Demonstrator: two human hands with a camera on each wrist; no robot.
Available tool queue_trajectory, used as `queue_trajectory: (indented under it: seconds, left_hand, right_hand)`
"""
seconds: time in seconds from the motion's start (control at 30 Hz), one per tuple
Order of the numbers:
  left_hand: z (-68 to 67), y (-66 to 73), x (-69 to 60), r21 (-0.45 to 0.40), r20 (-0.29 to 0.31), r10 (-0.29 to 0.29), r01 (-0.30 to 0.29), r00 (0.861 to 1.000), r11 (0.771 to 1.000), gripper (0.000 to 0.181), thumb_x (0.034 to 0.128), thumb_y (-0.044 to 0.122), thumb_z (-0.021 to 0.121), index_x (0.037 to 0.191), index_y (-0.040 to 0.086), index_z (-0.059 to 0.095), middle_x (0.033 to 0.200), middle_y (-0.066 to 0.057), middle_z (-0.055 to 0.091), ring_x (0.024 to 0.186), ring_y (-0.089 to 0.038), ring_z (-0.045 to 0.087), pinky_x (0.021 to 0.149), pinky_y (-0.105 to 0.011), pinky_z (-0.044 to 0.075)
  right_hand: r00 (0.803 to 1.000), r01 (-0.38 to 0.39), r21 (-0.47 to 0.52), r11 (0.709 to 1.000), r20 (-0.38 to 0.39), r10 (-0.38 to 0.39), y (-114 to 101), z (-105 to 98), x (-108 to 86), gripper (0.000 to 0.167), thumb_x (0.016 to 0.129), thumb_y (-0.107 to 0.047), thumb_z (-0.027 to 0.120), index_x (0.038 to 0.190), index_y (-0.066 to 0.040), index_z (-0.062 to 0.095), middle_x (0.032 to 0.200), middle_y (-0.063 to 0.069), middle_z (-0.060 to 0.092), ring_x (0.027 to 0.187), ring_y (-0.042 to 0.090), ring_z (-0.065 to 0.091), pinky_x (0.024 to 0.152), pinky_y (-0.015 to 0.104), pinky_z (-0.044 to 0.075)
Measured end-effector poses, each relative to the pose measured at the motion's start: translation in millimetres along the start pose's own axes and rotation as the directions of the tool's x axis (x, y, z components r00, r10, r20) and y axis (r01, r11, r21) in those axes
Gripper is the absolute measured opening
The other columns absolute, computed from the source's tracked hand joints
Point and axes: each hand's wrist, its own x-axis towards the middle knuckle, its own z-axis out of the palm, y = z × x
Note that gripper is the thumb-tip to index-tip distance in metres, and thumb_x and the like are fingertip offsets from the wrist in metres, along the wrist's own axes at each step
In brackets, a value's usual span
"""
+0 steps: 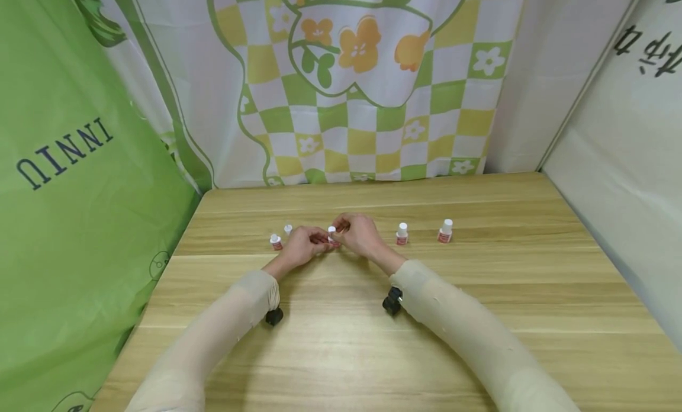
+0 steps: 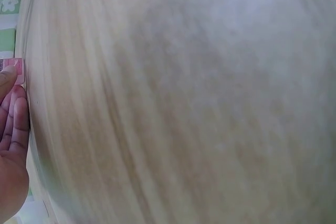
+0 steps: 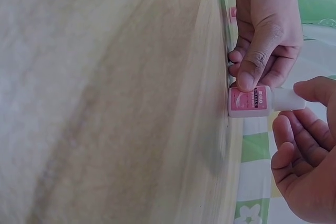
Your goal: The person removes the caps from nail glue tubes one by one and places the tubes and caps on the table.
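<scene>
A small white bottle with a pink label stands upright on the table between both hands. My left hand grips the bottle's body, its thumb lying across the label. The right hand pinches the white cap between thumb and fingers; the cap sits at the bottle's top. In the left wrist view only part of the left hand and the bottle's label show at the edge. Just left of the left hand stands another small bottle, with a white piece partly hidden behind that hand.
Two more capped bottles stand to the right, one nearer and one farther. The wooden table ends at a checkered curtain behind. A green cloth hangs on the left, a white one on the right.
</scene>
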Motion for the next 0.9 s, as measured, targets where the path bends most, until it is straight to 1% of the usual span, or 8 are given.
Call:
queue_trajectory:
  seconds: [0.17, 0.3, 0.43, 0.53, 0.63, 0.7, 0.8, 0.9]
  left_hand:
    - [1.1, -1.9, 0.6, 0.002, -0.005, -0.002, 0.002, 1.0, 1.0, 0.02, 0.0894, 0.014, 0.076, 0.107, 0.004, 0.075, 0.094, -0.008, 0.077, 0.083, -0.015, 0.073, 0.075, -0.024, 0.059]
    - [0.2, -1.3, 0.3, -0.002, -0.002, -0.009, 0.009, 1.0, 1.0, 0.02, 0.0894, 0.014, 0.076, 0.106, 0.004, 0.075, 0.094, -0.009, 0.077, 0.083, -0.015, 0.073, 0.074, -0.025, 0.059]
    - [-0.8, -1.2, 0.1, -0.03, -0.013, -0.017, 0.017, 1.0, 0.999, 0.02, 0.0889, 0.013, 0.076, 0.106, 0.004, 0.076, 0.095, -0.01, 0.077, 0.084, -0.017, 0.073, 0.075, -0.025, 0.059]
    - [-1.8, -1.8, -1.0, -0.05, -0.011, -0.039, 0.038, 0.999, 0.998, 0.019, 0.0884, 0.012, 0.076, 0.105, 0.004, 0.076, 0.094, -0.009, 0.077, 0.083, -0.016, 0.073, 0.075, -0.025, 0.059]
    - [-2.1, -2.7, -1.9, -0.042, 0.002, -0.054, 0.054, 0.999, 0.998, 0.018, 0.0886, 0.014, 0.077, 0.105, 0.006, 0.077, 0.094, -0.007, 0.077, 0.082, -0.013, 0.072, 0.074, -0.024, 0.058]
    - [-1.8, -2.9, -1.5, -0.037, 0.004, -0.057, 0.057, 0.998, 0.998, 0.019, 0.0887, 0.015, 0.077, 0.105, 0.007, 0.077, 0.094, -0.006, 0.078, 0.082, -0.013, 0.072, 0.074, -0.024, 0.059]
    - [-1.2, -3.0, -0.5, -0.029, 0.0, -0.052, 0.052, 0.999, 0.998, 0.018, 0.089, 0.016, 0.076, 0.105, 0.008, 0.077, 0.094, -0.006, 0.078, 0.081, -0.013, 0.072, 0.073, -0.025, 0.059]
    - [0.3, -3.7, 0.5, -0.028, -0.003, -0.05, 0.05, 0.999, 0.998, 0.017, 0.0888, 0.015, 0.077, 0.105, 0.008, 0.077, 0.093, -0.006, 0.078, 0.081, -0.014, 0.072, 0.073, -0.024, 0.058]
  right_hand:
    - [1.0, 0.0, 0.011, 1.0, 0.018, -0.001, 1.4, -0.6, 1.2, 0.015, 0.086, -0.021, 0.077, 0.097, -0.012, 0.074, 0.088, 0.001, 0.074, 0.08, 0.013, 0.067, 0.076, 0.029, 0.053]
    - [1.0, 0.011, -0.001, 1.0, 0.022, -0.011, 3.1, 0.1, 2.7, 0.016, 0.086, -0.022, 0.077, 0.098, -0.012, 0.074, 0.089, 0.0, 0.075, 0.081, 0.012, 0.068, 0.077, 0.029, 0.053]
    - [1.0, -0.004, 0.019, 1.0, 0.01, 0.004, 5.0, 1.6, 3.5, 0.017, 0.087, -0.024, 0.077, 0.099, -0.013, 0.074, 0.089, 0.0, 0.075, 0.08, 0.012, 0.067, 0.075, 0.028, 0.053]
    - [0.999, -0.025, 0.048, 0.999, 0.023, 0.024, 5.5, 2.9, 3.0, 0.016, 0.087, -0.025, 0.077, 0.098, -0.013, 0.073, 0.089, -0.001, 0.074, 0.08, 0.011, 0.066, 0.074, 0.027, 0.053]
    - [0.999, -0.027, 0.056, 0.998, 0.034, 0.026, 5.8, 3.8, 2.4, 0.016, 0.087, -0.024, 0.077, 0.097, -0.013, 0.073, 0.089, 0.0, 0.074, 0.079, 0.011, 0.066, 0.073, 0.026, 0.053]
    - [1.0, -0.017, 0.05, 0.999, 0.026, 0.016, 5.9, 3.7, 2.4, 0.016, 0.086, -0.023, 0.077, 0.097, -0.013, 0.073, 0.089, 0.0, 0.074, 0.08, 0.012, 0.067, 0.074, 0.026, 0.053]
    - [1.0, -0.001, 0.044, 0.999, 0.007, 0.001, 6.0, 3.0, 2.7, 0.015, 0.085, -0.022, 0.079, 0.096, -0.012, 0.073, 0.088, 0.001, 0.075, 0.08, 0.013, 0.067, 0.074, 0.027, 0.053]
    - [1.0, -0.003, 0.044, 0.999, 0.01, 0.002, 5.7, 2.3, 2.2, 0.015, 0.084, -0.021, 0.079, 0.095, -0.013, 0.073, 0.088, 0.0, 0.075, 0.08, 0.013, 0.067, 0.074, 0.028, 0.053]
